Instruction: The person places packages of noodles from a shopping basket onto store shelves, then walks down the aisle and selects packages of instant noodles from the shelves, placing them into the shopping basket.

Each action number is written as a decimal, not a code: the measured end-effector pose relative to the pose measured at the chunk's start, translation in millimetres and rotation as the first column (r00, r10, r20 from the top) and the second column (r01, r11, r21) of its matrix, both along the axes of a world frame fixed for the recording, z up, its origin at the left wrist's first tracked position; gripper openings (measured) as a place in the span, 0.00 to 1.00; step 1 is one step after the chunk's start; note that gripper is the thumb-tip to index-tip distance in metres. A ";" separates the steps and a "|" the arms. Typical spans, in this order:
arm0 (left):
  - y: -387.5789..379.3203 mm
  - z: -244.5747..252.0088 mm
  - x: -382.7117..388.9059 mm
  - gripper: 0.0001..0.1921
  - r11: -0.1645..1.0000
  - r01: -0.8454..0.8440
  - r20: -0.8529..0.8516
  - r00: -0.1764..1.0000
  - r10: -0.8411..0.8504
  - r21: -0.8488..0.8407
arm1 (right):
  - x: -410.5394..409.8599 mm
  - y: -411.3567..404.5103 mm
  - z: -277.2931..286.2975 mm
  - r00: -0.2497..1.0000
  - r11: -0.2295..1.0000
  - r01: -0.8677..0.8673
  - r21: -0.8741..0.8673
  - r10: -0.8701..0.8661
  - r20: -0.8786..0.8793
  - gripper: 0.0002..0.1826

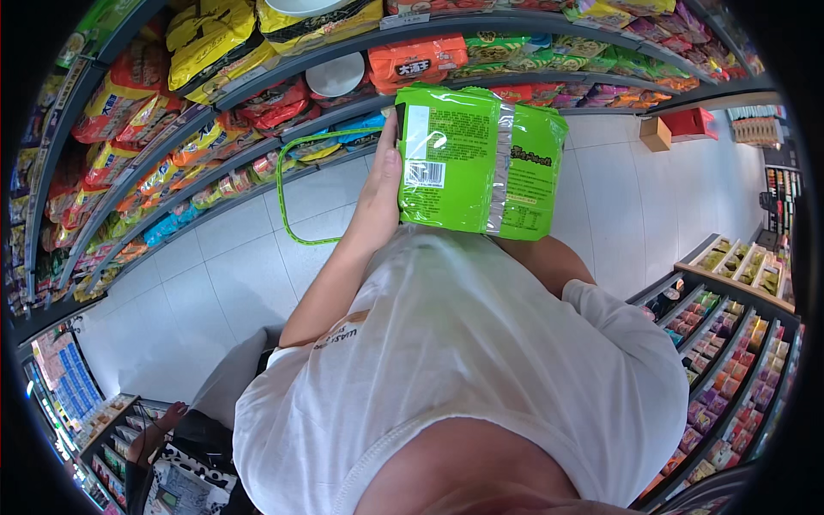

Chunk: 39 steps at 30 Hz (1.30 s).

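A large green plastic food package (450,167) is held up in front of my chest, its printed back with a barcode facing up. My left hand (386,187) grips its left edge, thumb along the side. My right forearm (547,261) runs behind the package's lower right part, and the package hides my right hand. A thin green loop with dark dashes (280,187) extends to the left, passing behind my left hand and forearm; what it belongs to cannot be told.
Shelves of bagged instant noodles (212,38) curve across the top and left. More snack racks (714,360) stand at lower right. A cardboard box (655,134) and a red box (690,123) are at upper right. Another person's hand (172,415) shows at lower left.
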<state>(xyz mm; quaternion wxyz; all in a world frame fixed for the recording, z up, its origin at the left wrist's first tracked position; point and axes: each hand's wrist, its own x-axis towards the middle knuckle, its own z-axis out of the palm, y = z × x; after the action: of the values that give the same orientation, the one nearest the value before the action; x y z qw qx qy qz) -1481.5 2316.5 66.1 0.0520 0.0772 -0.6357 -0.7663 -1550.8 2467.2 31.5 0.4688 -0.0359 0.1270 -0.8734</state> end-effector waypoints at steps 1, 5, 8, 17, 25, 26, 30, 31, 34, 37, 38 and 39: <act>0.2 -2.8 -0.2 0.34 0.997 -0.035 0.031 0.999 0.037 -0.074 | -1.4 1.2 -5.8 1.000 1.000 0.000 0.004 0.000 -0.007 0.27; -6.7 -3.1 7.2 0.33 0.980 -0.002 -0.015 1.000 -0.001 -0.199 | -21.4 8.3 -37.5 0.995 0.998 0.027 0.057 -0.021 -0.098 0.27; -10.2 -9.1 16.3 0.35 0.960 0.083 -0.095 0.989 -0.112 -0.266 | -38.8 23.5 -65.7 0.935 0.979 0.084 0.185 -0.013 -0.354 0.27; -68.2 -112.1 -12.3 0.31 0.720 -0.082 0.203 0.976 -0.083 0.689 | -24.5 63.2 21.3 0.711 0.697 0.463 0.548 0.077 -0.699 0.27; -28.0 -106.1 -72.5 0.24 0.558 0.140 0.099 0.921 -0.376 0.818 | -45.9 73.0 40.0 0.842 0.555 0.526 0.645 -0.447 -0.302 0.34; -28.1 -91.2 -90.5 0.21 0.691 0.105 0.169 0.933 -0.317 0.716 | -56.2 78.8 53.7 0.836 0.540 0.529 0.655 -0.464 -0.293 0.34; -17.3 -26.2 -158.5 0.15 0.842 0.237 0.100 0.941 -0.323 0.485 | -90.6 108.1 75.5 0.475 0.271 0.874 0.402 -0.649 -0.594 0.36; -16.9 -29.7 -178.1 0.15 0.815 0.296 0.064 0.925 -0.375 0.498 | -98.8 118.1 70.1 0.494 0.275 0.860 0.429 -0.657 -0.570 0.36; 25.9 -52.5 -189.4 0.16 0.842 0.222 0.282 0.874 -0.395 0.492 | -106.9 155.9 10.2 0.628 0.326 0.729 0.602 -0.669 -0.397 0.36; 63.5 -112.6 -192.6 0.21 0.813 0.257 0.412 0.759 -0.504 0.522 | -83.2 180.7 -70.2 0.730 0.455 0.565 0.688 -0.664 -0.160 0.35; 82.0 -134.0 -190.2 0.24 0.820 0.231 0.468 0.726 -0.504 0.524 | -74.5 190.6 -95.6 0.746 0.529 0.533 0.661 -0.663 -0.070 0.35; 88.3 -173.9 -188.1 0.26 0.823 0.264 0.532 0.656 -0.535 0.502 | -56.7 196.8 -122.2 0.760 0.601 0.499 0.624 -0.649 0.017 0.34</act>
<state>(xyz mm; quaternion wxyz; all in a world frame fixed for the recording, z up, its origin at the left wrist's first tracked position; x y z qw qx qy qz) -1669.5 2404.8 -107.8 -0.3627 0.2030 -0.4516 -0.7895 -1607.5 2664.0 -90.8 0.1590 0.2601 0.3357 -0.8913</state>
